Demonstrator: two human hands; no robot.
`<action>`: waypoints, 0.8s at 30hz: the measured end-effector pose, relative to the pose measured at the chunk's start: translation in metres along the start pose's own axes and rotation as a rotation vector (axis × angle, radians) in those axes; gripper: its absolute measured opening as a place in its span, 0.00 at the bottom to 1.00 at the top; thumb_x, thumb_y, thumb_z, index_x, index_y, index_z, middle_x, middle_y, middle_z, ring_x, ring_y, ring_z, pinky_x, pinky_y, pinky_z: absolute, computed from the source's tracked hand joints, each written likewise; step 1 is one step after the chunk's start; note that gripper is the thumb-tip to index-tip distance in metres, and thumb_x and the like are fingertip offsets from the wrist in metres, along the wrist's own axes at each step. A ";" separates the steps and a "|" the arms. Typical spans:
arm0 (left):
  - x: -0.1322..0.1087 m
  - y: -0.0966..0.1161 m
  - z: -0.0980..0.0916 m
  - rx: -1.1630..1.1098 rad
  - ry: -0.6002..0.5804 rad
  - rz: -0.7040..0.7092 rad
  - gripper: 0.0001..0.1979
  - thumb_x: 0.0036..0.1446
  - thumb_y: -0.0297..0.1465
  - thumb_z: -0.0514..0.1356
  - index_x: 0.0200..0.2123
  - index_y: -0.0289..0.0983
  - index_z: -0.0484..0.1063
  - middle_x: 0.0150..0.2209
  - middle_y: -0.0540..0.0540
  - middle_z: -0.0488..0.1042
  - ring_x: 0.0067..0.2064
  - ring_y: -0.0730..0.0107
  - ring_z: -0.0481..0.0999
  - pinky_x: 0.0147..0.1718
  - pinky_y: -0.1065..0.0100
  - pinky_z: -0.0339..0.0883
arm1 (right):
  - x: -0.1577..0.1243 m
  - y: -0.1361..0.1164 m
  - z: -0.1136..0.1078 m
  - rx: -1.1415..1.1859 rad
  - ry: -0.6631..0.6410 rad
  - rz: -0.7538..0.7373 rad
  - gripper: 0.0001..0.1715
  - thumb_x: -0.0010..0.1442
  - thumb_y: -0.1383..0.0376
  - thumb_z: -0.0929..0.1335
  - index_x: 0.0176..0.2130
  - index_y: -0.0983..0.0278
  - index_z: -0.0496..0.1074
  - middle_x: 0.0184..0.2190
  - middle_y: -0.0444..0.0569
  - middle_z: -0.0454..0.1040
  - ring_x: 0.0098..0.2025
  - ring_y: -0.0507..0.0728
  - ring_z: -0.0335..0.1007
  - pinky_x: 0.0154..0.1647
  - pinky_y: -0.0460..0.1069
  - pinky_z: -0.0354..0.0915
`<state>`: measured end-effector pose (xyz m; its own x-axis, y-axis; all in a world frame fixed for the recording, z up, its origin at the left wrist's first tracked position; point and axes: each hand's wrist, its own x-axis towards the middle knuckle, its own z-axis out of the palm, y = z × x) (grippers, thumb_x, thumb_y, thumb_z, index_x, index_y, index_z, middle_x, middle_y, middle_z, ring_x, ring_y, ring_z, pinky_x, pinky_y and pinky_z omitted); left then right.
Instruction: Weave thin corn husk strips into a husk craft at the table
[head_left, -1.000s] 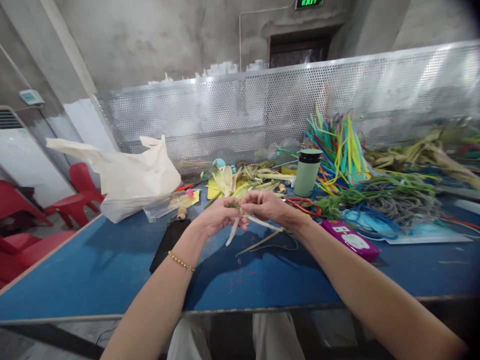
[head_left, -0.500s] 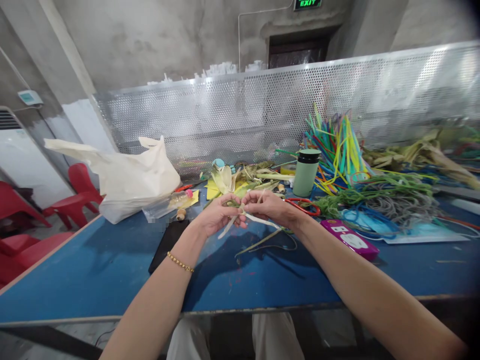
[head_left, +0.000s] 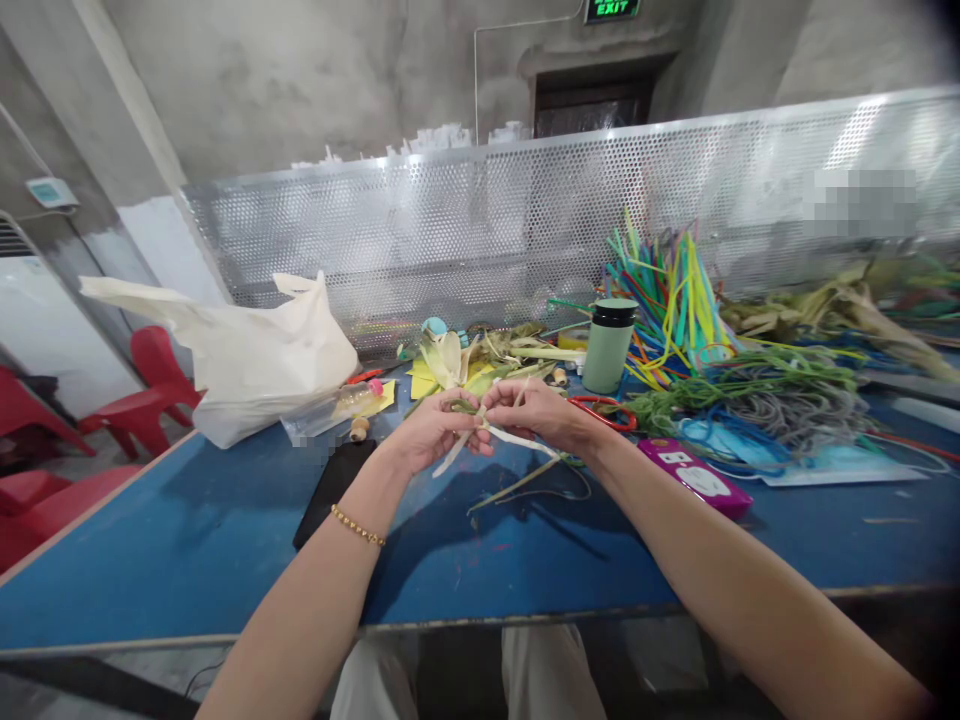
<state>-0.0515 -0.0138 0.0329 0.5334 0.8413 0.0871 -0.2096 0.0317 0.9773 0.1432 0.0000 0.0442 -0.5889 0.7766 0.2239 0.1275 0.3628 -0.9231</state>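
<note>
Above the middle of the table, my left hand [head_left: 427, 436] and my right hand [head_left: 534, 408] nearly meet. Both pinch pale corn husk strips [head_left: 525, 441] that cross between the fingertips. One strip end hangs below the left fingers, and another runs out to the right beneath the right hand. Where the strips cross is small and partly covered by fingers. Below them, a thin greenish strand [head_left: 510, 491] lies on the blue table [head_left: 225, 560]. Just behind my hands are pale husk leaves [head_left: 448, 358] on yellow paper [head_left: 422, 383].
A white plastic bag [head_left: 262, 350] and a black phone-like slab [head_left: 330, 495] are on the left. To the right stand a green tumbler [head_left: 609, 350], red-handled scissors [head_left: 611, 412], a purple box [head_left: 697, 480], tangled cords [head_left: 795, 400] and colourful strips [head_left: 686, 310]. A perforated metal panel [head_left: 420, 230] backs the table.
The view has shifted very slightly. Both hands keep their pinch on the husk strips in almost the same place.
</note>
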 end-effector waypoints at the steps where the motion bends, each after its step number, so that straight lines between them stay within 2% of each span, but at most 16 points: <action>1: 0.000 0.000 0.000 0.003 -0.004 0.002 0.16 0.45 0.26 0.67 0.36 0.35 0.64 0.25 0.45 0.77 0.28 0.60 0.80 0.29 0.66 0.70 | 0.000 0.000 0.000 -0.005 0.001 0.000 0.18 0.52 0.55 0.72 0.34 0.67 0.70 0.17 0.38 0.65 0.16 0.44 0.52 0.16 0.43 0.45; 10: 0.000 0.000 0.001 -0.008 -0.007 -0.001 0.16 0.45 0.26 0.68 0.36 0.35 0.64 0.25 0.45 0.77 0.27 0.61 0.80 0.29 0.66 0.70 | 0.000 -0.001 0.001 -0.017 -0.010 -0.014 0.17 0.54 0.55 0.72 0.34 0.66 0.69 0.19 0.39 0.67 0.16 0.44 0.52 0.16 0.43 0.45; 18: 0.000 0.000 0.000 -0.019 -0.010 -0.002 0.16 0.45 0.26 0.67 0.36 0.35 0.65 0.25 0.44 0.77 0.27 0.61 0.80 0.29 0.65 0.71 | 0.000 0.003 -0.001 -0.004 -0.011 -0.028 0.15 0.55 0.57 0.71 0.34 0.67 0.70 0.18 0.38 0.64 0.16 0.45 0.53 0.17 0.43 0.48; 24: 0.001 -0.001 0.000 -0.025 -0.016 -0.007 0.15 0.45 0.26 0.67 0.35 0.35 0.65 0.25 0.45 0.77 0.27 0.61 0.80 0.29 0.65 0.71 | 0.001 0.002 0.001 -0.001 -0.001 -0.010 0.13 0.54 0.58 0.70 0.33 0.66 0.70 0.19 0.39 0.67 0.16 0.45 0.55 0.16 0.43 0.50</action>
<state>-0.0510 -0.0135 0.0324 0.5478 0.8324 0.0839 -0.2261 0.0508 0.9728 0.1420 0.0005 0.0421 -0.5907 0.7727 0.2326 0.1226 0.3708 -0.9206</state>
